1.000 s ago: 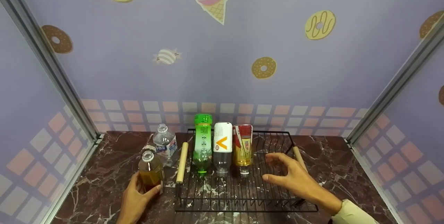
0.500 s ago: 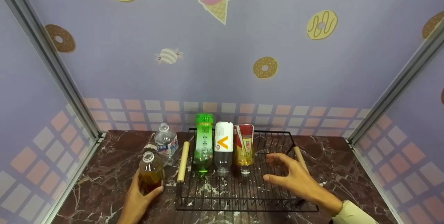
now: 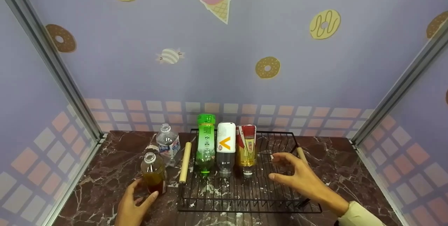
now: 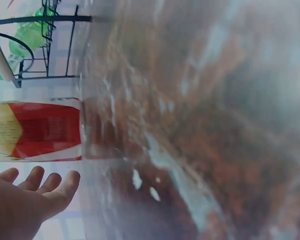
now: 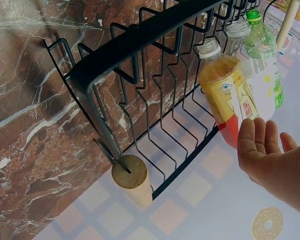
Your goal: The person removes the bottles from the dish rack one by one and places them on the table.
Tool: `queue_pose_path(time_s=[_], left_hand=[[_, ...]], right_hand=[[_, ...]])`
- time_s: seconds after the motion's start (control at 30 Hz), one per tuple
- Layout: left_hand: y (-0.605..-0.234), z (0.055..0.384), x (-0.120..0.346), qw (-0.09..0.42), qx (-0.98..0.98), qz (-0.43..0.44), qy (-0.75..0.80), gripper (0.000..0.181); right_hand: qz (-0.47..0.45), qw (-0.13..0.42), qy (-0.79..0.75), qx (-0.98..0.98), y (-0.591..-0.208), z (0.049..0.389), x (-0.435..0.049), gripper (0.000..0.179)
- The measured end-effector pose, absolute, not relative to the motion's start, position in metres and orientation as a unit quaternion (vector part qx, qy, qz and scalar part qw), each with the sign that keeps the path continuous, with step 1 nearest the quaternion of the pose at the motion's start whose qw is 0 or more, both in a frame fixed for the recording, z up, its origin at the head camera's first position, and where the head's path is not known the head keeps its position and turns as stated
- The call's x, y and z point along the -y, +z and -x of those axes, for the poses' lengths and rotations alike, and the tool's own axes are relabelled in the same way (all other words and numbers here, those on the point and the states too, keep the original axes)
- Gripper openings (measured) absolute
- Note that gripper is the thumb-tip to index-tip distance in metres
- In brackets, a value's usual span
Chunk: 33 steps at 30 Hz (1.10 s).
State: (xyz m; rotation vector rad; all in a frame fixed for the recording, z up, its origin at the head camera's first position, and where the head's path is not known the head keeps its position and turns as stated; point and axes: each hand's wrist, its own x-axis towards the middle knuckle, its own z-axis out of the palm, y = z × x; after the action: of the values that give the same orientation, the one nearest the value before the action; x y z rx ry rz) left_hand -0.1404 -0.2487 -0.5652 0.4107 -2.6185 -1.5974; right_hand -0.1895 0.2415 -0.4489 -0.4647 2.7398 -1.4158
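Note:
A bottle with amber liquid [image 3: 154, 173] and a red and yellow label stands upright on the dark marbled table. My left hand [image 3: 132, 205] is beside its lower part, thumb and fingers spread around it with a gap; the left wrist view shows the fingers [image 4: 52, 187] apart from the red label [image 4: 47, 130]. On the right, my right hand [image 3: 295, 177] hovers over the rack with loosely bent fingers, holding nothing. Three bottles lie tilted in the rack, necks toward me: a green one [image 3: 205, 145], a clear one with a white label [image 3: 225, 138], and a yellow one with a red label [image 3: 246, 145].
The black wire rack [image 3: 259, 199] has wooden handles, one on its left [image 3: 185, 163] and one on its right [image 3: 301, 154]. Behind the amber bottle stands a clear uncapped bottle [image 3: 168, 142]. A lilac wall [image 3: 224, 89] with sweet stickers closes the back.
My left hand has loosened from the amber bottle and drawn back slightly to the left, leaving it standing. My right hand has shifted slightly right.

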Motion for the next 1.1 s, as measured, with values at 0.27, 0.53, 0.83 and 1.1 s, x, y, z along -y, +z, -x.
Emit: queue_pose_path(time_s=[0.27, 0.53, 0.83, 1.1], left_hand=[[-0.556, 0.133, 0.234, 0.049, 0.860, -0.138, -0.489, 0.083], [-0.553, 0.124, 0.219, 0.051, 0.855, -0.096, -0.508, 0.069], [-0.544, 0.121, 0.204, 0.011, 0.829, -0.017, -0.559, 0.065], [-0.528, 0.121, 0.190, -0.042, 0.820, 0.038, -0.570, 0.080]], right_hand=[[0.140, 0.001, -0.449, -0.883, -0.448, 0.190, -0.243, 0.065], [0.134, 0.009, -0.458, -0.879, -0.448, 0.190, -0.246, 0.062], [0.130, 0.010, -0.460, -0.879, -0.452, 0.196, -0.253, 0.067], [0.117, 0.014, -0.453, -0.884, -0.457, 0.205, -0.254, 0.067]])
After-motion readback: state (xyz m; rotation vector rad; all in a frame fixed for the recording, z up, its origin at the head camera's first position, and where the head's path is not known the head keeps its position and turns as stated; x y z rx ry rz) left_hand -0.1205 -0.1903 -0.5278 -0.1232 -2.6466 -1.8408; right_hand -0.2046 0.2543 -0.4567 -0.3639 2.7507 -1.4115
